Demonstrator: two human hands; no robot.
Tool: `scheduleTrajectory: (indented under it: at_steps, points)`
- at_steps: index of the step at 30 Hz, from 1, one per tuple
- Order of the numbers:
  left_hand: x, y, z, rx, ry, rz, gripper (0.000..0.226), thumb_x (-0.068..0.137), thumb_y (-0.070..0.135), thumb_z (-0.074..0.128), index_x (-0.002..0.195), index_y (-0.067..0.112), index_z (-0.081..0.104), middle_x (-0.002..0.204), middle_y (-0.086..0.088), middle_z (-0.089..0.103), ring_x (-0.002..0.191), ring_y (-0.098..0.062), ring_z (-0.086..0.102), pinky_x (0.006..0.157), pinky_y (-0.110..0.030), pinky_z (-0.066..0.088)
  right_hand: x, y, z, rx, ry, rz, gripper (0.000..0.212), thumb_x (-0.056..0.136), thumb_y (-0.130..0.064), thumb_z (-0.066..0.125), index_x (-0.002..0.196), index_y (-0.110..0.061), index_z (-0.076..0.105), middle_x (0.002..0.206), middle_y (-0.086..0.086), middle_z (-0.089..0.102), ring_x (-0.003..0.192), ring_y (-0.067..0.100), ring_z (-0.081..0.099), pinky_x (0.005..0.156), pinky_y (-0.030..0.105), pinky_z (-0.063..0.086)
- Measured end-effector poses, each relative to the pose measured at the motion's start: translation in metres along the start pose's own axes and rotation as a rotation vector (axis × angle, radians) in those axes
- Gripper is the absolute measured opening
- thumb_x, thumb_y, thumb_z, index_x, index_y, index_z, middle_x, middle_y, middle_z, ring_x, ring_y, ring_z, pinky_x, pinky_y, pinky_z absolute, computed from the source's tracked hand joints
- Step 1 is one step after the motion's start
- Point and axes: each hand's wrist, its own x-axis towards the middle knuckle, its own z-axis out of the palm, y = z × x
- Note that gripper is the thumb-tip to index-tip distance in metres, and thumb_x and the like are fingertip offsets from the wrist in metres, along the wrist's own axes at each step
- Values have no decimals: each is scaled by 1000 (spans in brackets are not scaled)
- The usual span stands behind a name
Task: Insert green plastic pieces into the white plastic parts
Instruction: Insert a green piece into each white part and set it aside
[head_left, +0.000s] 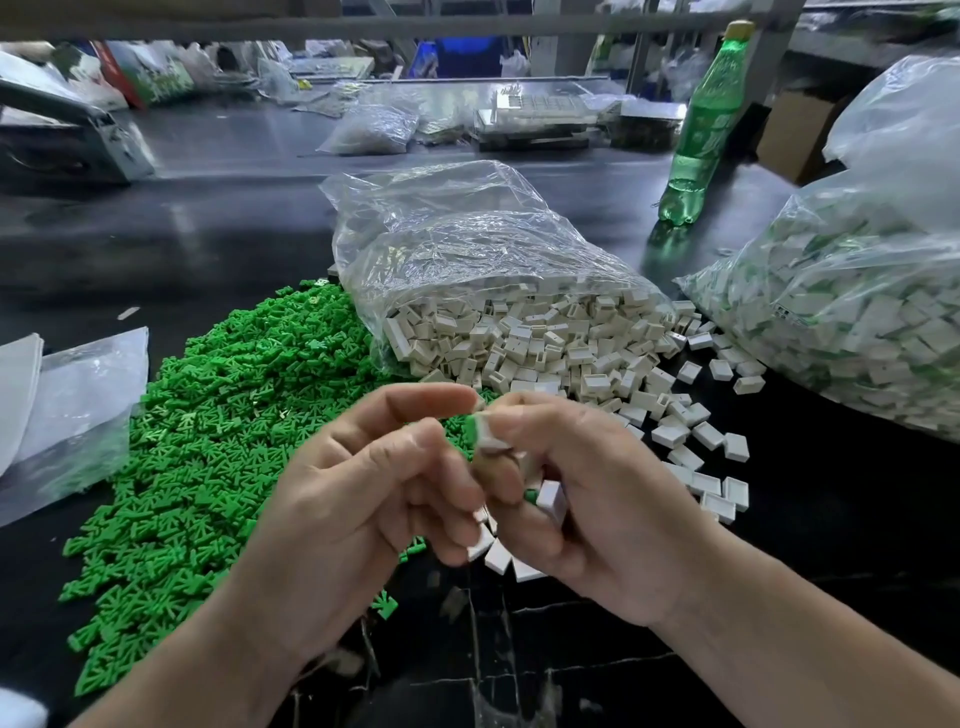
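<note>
A big heap of green plastic pieces (208, 447) lies on the dark table at the left. White plastic parts (524, 338) spill from an open clear bag (457, 244) in the middle. Both hands meet low in the centre. My right hand (587, 499) pinches a white part (488, 434) with a green piece (470, 427) at its mouth and also holds more white parts (551, 498) in its curled fingers. My left hand (374, 493) has its fingertips on the green piece, fingers curled.
A large filled bag of assembled white and green parts (852, 322) stands at the right. A green soda bottle (701, 135) stands behind it. Flat clear bags (67, 405) lie at the left edge. Boxes and trays (535, 114) clutter the far table.
</note>
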Motion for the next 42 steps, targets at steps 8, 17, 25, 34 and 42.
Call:
scheduleTrajectory:
  at_steps: [8, 17, 25, 34, 42]
  points:
    - [-4, 1, -13, 1484, 227, 163, 37, 84, 61, 50, 112, 41, 65, 92, 25, 58, 83, 7, 58, 65, -13, 50, 6, -9, -18, 447, -54, -13, 15, 82, -24, 69, 82, -13, 58, 77, 5, 57, 45, 8, 51, 30, 15, 34]
    - [-3, -4, -3, 1845, 73, 131, 25, 81, 55, 64, 88, 32, 70, 89, 13, 54, 83, -14, 52, 70, -28, 34, 7, -7, -21, 119, 97, 47, 7, 86, -19, 65, 79, -19, 65, 74, 1, 56, 46, 9, 48, 32, 16, 31]
    - [-7, 1, 2, 1904, -66, 91, 32, 88, 55, 46, 82, 33, 68, 84, 14, 56, 82, -12, 55, 75, -34, 42, 6, -3, -16, -57, 158, 62, 11, 90, -17, 68, 79, -18, 66, 73, 5, 58, 45, 11, 48, 34, 16, 30]
    - [-12, 0, 7, 1948, -78, 141, 36, 77, 61, 44, 78, 31, 64, 72, 12, 55, 69, -17, 56, 63, -37, 45, 2, 1, -11, -337, 198, 41, 18, 96, -15, 64, 78, -16, 68, 71, 7, 58, 42, 12, 46, 35, 17, 32]
    - [-9, -7, 6, 1864, -95, 278, 23, 90, 34, 55, 108, 28, 68, 80, 10, 58, 76, -17, 58, 67, -34, 46, 3, 2, -14, -350, 193, 42, 16, 90, -21, 66, 75, -22, 70, 70, 5, 59, 43, 12, 48, 35, 18, 33]
